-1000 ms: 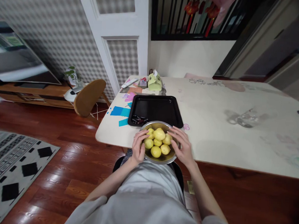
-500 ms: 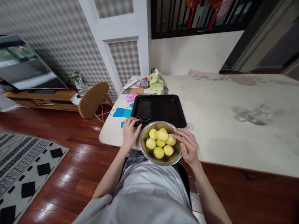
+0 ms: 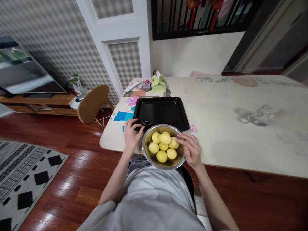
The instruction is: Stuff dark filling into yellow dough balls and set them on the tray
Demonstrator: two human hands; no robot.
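A metal bowl (image 3: 162, 166) stands at the table's near edge, close to my body. Several lemons (image 3: 165, 139) are heaped inside it. The fingers of my right hand (image 3: 191, 149) reach over the bowl's right rim, with the thumb lower down against its side. Left of the bowl, my left hand (image 3: 132, 134) rests by the near left corner of a black baking tray (image 3: 161, 110), fingers bent and apart. A small dark, shiny object (image 3: 145, 123) lies on the tray near those fingertips; its kind is unclear.
A green tissue box (image 3: 158, 84) and a white remote control (image 3: 132, 86) sit behind the tray. A glass cup (image 3: 261, 116) stands far to the right on the white table (image 3: 220, 132). To the left is a wooden chair (image 3: 94, 103).
The whole view has shifted slightly left. My left fingers have drawn back a little and bent more. My right hand stays at the bowl's rim.
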